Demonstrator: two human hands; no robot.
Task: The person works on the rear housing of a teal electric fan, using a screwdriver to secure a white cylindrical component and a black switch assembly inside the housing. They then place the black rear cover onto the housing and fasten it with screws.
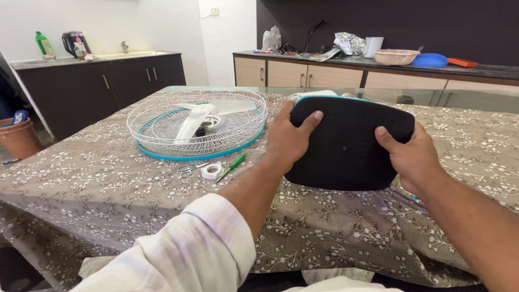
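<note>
From the head view, the black fan base stands tilted on the floral tablecloth, underside probably facing the person, long axis crosswise. The left hand and right hand clasp its opposite edges, equally near. The fan guard lies left of the base.

We are in a home kitchen-dining room. At ten o'clock a dark cabinet run carries a sink tap, an electric kettle and a green bottle. At one o'clock a sideboard holds bowls. Our worktop wears a floral cloth.
</note>
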